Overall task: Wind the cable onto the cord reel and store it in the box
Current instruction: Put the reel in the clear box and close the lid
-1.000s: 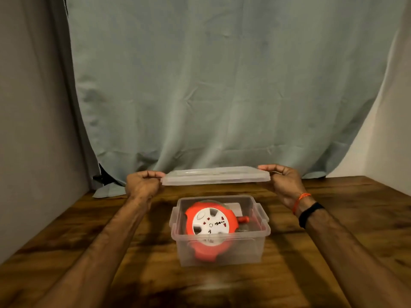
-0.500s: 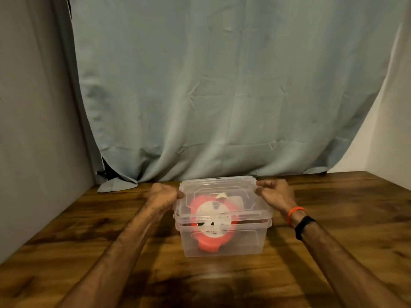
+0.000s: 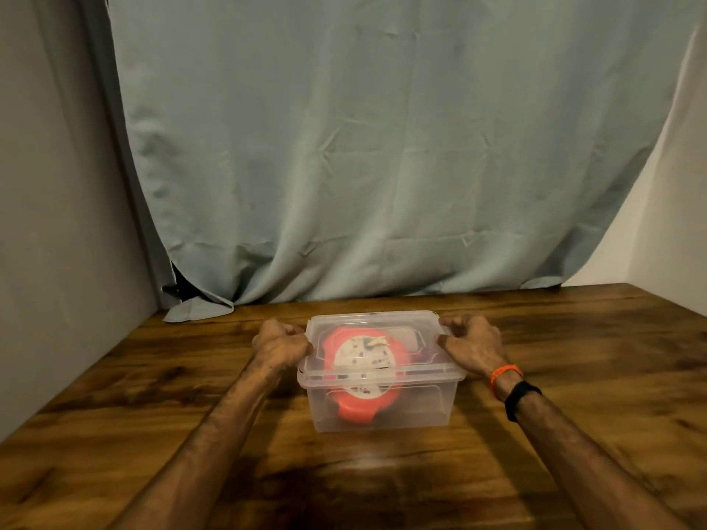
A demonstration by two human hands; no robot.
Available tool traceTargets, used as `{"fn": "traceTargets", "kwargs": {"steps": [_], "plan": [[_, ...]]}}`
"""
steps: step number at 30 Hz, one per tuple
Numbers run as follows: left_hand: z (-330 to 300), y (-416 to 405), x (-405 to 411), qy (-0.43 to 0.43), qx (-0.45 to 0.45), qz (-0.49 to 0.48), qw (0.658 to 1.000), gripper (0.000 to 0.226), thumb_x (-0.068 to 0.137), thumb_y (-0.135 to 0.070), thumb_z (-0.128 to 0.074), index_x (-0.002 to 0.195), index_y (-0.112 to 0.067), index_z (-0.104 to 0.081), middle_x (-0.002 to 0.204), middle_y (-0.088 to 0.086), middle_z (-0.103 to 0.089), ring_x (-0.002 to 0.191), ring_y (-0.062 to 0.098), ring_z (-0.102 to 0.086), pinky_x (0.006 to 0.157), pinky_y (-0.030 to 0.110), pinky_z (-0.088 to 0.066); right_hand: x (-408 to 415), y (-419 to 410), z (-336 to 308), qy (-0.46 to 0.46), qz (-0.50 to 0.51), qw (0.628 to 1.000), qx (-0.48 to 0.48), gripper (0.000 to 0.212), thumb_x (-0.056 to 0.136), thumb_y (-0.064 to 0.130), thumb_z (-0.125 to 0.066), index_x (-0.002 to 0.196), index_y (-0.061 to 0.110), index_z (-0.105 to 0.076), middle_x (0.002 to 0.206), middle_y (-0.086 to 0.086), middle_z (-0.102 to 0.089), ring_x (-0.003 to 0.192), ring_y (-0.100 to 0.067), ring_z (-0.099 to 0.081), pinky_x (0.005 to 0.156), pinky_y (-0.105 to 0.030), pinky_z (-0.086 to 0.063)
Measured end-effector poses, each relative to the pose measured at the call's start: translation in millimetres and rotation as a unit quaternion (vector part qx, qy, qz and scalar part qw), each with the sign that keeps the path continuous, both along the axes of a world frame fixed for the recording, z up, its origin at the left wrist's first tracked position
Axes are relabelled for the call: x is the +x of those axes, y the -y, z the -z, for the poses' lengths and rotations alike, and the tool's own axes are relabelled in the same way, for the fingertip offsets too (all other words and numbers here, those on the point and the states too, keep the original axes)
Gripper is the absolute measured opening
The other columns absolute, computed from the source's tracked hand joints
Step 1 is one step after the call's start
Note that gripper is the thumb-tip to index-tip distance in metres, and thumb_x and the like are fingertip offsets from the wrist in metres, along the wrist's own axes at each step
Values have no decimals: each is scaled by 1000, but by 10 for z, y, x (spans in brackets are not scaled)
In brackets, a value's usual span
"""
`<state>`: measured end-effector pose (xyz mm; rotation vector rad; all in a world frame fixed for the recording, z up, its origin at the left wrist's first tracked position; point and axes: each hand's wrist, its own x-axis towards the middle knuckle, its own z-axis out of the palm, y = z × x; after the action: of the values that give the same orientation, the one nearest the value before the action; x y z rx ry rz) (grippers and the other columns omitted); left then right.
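At the far left a grey wall meets the pale blue-green curtain [image 3: 382, 147] that hangs behind my dark-grained wooden table [image 3: 114, 434]. My left hand [image 3: 281, 344] sits at the left end of the clear plastic storage box [image 3: 413, 411], fingers curled tight against the edge of the clear plastic lid [image 3: 382, 323], gripping it there. The lid lies flat on the box, covering it from end to end. Through the lid and the front wall I can see the round orange cord reel with its white centre disc [image 3: 363, 357], standing tilted inside the box and filling most of the left and middle. Whether the cable is fully wound I cannot tell. My right hand [image 3: 472, 344] grips the lid's right end, fingers hooked over its corner and thumb along the rim. On that wrist sit an orange band [image 3: 505, 372] and a black band [image 3: 522, 395].
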<state>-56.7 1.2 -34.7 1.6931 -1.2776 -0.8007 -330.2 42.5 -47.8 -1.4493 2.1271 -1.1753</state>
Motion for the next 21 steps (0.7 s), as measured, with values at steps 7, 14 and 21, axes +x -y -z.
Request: {"fn": "traceTargets", "kwargs": {"steps": [7,14,21], "plan": [[216,-96,-84,27,-63,-5,998,33,88,-8,-64,120,-12,-67,117,9,-70,95,22,-66,84,38,-59,3,-83,134,26,-60,998,-13,43,92,24,-58,135,26,-53,138,2,-56,125,-22,-52,108,-38,-39],[180,-81,-54,-82,-37,-1,996,16,81,-4,-64,81,-19,-67,90,6,-70,90,28,-66,84,46,-58,23,-112,87,175,-56,983,-4,14,89,17,-60,103,20,-61,104,1,-67,88,-18,-64,82,-36,-53],[65,-44,108,-249,174,94,948,25,77,-11,-59,101,-6,-61,89,15,-64,71,28,-61,70,43,-52,-67,-102,83,374,-103,917,98,29,87,19,-58,113,7,-63,90,-10,-68,69,-21,-60,34,-19,-42]]}}
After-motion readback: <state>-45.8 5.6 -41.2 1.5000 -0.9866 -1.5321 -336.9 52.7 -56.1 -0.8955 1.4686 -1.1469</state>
